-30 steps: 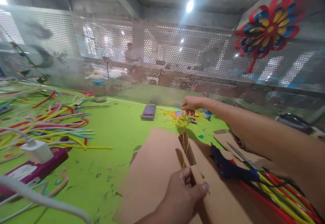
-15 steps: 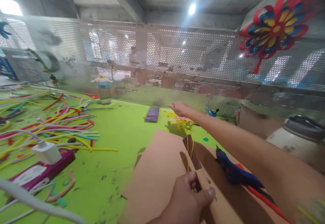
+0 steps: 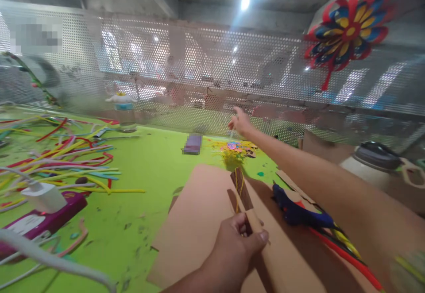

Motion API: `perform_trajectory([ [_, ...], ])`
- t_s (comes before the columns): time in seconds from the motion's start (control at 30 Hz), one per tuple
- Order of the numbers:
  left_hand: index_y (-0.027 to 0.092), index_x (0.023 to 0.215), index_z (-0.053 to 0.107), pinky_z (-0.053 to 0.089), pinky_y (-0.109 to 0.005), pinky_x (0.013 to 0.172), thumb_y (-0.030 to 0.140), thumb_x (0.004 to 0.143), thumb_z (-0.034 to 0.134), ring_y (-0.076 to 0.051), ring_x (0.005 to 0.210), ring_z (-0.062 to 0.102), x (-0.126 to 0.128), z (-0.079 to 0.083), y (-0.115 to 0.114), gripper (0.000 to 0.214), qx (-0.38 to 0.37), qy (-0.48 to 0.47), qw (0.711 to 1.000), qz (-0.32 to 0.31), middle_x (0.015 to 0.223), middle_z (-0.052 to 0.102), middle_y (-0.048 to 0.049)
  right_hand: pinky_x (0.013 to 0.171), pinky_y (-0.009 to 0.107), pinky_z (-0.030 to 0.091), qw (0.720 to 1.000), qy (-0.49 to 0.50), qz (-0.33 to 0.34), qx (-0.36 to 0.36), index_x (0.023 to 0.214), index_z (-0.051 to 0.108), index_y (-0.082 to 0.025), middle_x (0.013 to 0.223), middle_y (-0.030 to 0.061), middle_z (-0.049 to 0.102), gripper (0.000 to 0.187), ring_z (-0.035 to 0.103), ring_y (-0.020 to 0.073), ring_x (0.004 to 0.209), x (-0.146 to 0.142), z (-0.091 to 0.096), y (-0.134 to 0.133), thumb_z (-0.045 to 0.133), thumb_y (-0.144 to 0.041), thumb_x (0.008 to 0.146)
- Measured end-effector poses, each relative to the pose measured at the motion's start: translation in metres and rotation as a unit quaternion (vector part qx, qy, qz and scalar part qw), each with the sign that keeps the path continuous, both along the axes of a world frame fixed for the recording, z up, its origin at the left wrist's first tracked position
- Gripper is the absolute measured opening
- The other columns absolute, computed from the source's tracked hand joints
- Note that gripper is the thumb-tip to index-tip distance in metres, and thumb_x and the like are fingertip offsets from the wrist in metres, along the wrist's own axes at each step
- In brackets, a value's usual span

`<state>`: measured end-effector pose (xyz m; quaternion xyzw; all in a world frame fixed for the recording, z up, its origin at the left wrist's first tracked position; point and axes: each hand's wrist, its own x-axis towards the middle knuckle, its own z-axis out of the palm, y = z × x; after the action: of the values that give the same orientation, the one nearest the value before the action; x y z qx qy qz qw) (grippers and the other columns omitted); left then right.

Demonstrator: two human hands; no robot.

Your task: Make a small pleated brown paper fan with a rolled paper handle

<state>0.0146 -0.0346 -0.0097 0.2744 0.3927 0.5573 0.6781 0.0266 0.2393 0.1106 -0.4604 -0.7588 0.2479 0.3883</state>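
Note:
Closed around a narrow tan strip [image 3: 254, 220], which looks like card or wood, is my left hand [image 3: 234, 244]. The strip's far end carries a dark brown ridged piece [image 3: 243, 191] with a loop of thin yellow cord [image 3: 237, 195] along it. Below lies a large tan cardboard sheet [image 3: 189, 222]. My right hand [image 3: 241, 122] is stretched far forward, above a heap of yellow and coloured scraps [image 3: 234, 147]. One finger points out, while the others are curled; a thin pale strand [image 3: 231, 134] hangs beneath them, too small to name.
A blue glue gun [image 3: 299, 213] lies on the cardboard, right of my left hand. At left are many coloured fuzzy stems [image 3: 76, 151] and a purple power strip [image 3: 66, 206] with a white plug. A bottle [image 3: 125, 116] stands by the perforated screen [image 3: 149, 54]; a jug [image 3: 361, 164] sits right.
My right hand has risen and one finger has stretched out, leaving the scrap heap more visible below it. My left hand keeps its hold on the strip. The camera view has shifted slightly right.

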Motion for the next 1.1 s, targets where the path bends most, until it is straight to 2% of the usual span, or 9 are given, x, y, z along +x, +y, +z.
perform_trajectory([
  [0.13,0.013,0.077,0.066,0.038,-0.023,0.065,0.033,0.051,0.091,-0.012,0.065,0.053,0.000,-0.005,0.000,0.041,0.006,0.006,1.000,0.005,0.068,0.061,-0.0008,0.053,0.025,0.050,0.994,0.081,-0.054,0.054,0.126,0.053,-0.018,0.083,0.0008,0.065,0.030,0.058,0.0106,0.056,0.032,0.046,0.003,0.048,-0.034,0.101],
  [0.23,0.013,0.080,0.067,0.039,-0.023,0.064,0.035,0.051,0.091,-0.012,0.064,0.053,0.001,-0.010,0.003,0.044,0.003,0.002,1.000,0.004,0.069,0.062,-0.0011,0.041,0.022,0.036,0.989,0.110,-0.077,0.066,0.117,0.058,-0.016,0.056,-0.0053,0.051,0.026,0.042,0.0102,0.041,0.062,0.052,-0.024,0.043,-0.029,0.100],
  [0.33,0.013,0.080,0.068,0.040,-0.022,0.064,0.032,0.052,0.091,-0.011,0.064,0.055,0.000,-0.009,0.003,0.041,0.000,0.001,1.000,0.005,0.070,0.063,-0.0012,0.039,0.023,0.032,0.989,0.124,-0.063,0.043,0.100,0.064,-0.016,0.050,-0.0066,0.041,0.032,0.037,0.0115,0.040,0.098,0.034,-0.085,0.039,-0.036,0.099],
  [0.5,0.013,0.080,0.068,0.044,-0.023,0.067,0.023,0.060,0.087,-0.013,0.067,0.059,-0.002,0.007,-0.001,0.029,0.006,-0.010,1.000,-0.017,0.072,0.065,-0.0017,0.049,0.028,0.046,0.998,0.056,0.038,-0.012,0.097,0.072,-0.025,0.058,-0.0007,0.051,0.033,0.050,0.0171,0.053,0.160,-0.027,-0.219,0.049,-0.048,0.093],
  [0.6,0.014,0.082,0.066,0.046,-0.024,0.068,0.020,0.065,0.084,-0.013,0.066,0.059,-0.002,0.012,-0.003,0.025,0.004,-0.012,1.000,-0.028,0.071,0.064,-0.0003,0.052,0.028,0.051,0.994,0.070,0.046,-0.075,0.127,0.063,-0.029,0.063,-0.0008,0.058,0.039,0.057,0.0177,0.056,0.183,-0.070,-0.265,0.051,-0.045,0.094],
  [0.67,0.014,0.084,0.066,0.045,-0.022,0.066,0.018,0.066,0.083,-0.011,0.066,0.058,-0.002,0.012,-0.004,0.026,0.000,0.003,1.000,-0.018,0.070,0.063,0.0005,0.051,0.027,0.053,0.988,0.105,0.009,-0.112,0.137,0.054,-0.029,0.067,-0.0008,0.062,0.046,0.058,0.0173,0.057,0.192,-0.093,-0.274,0.053,-0.044,0.093],
  [0.73,0.014,0.086,0.065,0.043,-0.021,0.064,0.017,0.066,0.083,-0.010,0.066,0.056,-0.002,0.012,-0.004,0.027,-0.009,0.017,1.000,-0.010,0.071,0.062,0.0009,0.050,0.027,0.054,0.983,0.133,-0.018,-0.127,0.126,0.064,-0.028,0.069,0.0004,0.064,0.039,0.057,0.0163,0.056,0.199,-0.109,-0.274,0.056,-0.045,0.091],
  [0.9,0.014,0.086,0.063,0.043,-0.021,0.063,0.018,0.069,0.082,-0.009,0.064,0.054,-0.003,0.018,-0.006,0.026,-0.024,0.027,0.999,-0.025,0.072,0.060,0.0017,0.056,0.027,0.057,0.976,0.187,-0.037,-0.103,0.103,0.073,-0.026,0.070,0.0017,0.065,0.025,0.063,0.0175,0.062,0.218,-0.121,-0.269,0.061,-0.043,0.090],
  [1.1,0.014,0.085,0.064,0.044,-0.022,0.066,0.018,0.067,0.083,-0.011,0.065,0.055,-0.002,0.022,-0.005,0.027,-0.016,0.022,0.999,-0.029,0.071,0.060,0.0015,0.086,0.040,0.059,0.974,0.140,0.122,-0.126,0.122,0.061,-0.033,0.106,0.0056,0.072,0.031,0.072,0.0244,0.096,0.227,-0.123,-0.285,0.053,-0.027,0.093],
])
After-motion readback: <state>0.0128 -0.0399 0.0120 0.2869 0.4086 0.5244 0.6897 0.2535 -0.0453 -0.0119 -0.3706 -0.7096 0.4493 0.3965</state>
